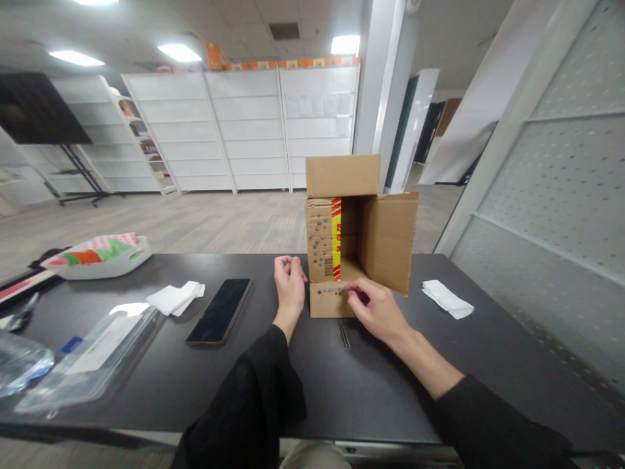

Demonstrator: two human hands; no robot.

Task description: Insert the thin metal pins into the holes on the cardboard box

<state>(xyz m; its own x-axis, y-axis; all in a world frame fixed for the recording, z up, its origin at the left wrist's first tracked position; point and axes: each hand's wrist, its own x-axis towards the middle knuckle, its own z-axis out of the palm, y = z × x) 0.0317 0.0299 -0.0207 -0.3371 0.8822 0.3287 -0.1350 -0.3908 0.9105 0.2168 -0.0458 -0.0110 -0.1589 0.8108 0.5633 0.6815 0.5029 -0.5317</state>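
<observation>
Cardboard box on blk table, grey-dotted front, yellow/red tape.
R hand pinched at lower flap, L hand curled alongside; can't tell what's held. White basket w/ multicol. cloth.

The phone lies left of the box.

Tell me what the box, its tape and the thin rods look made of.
Box: matte cardboard, judging by the brown folded flaps and jagged edge.
Tape: probably smooth plastic, flat with bright red-and-yellow print; paper is possible.
Rods: perhaps metal, greyish with slight sheen; too small to be sure.
</observation>
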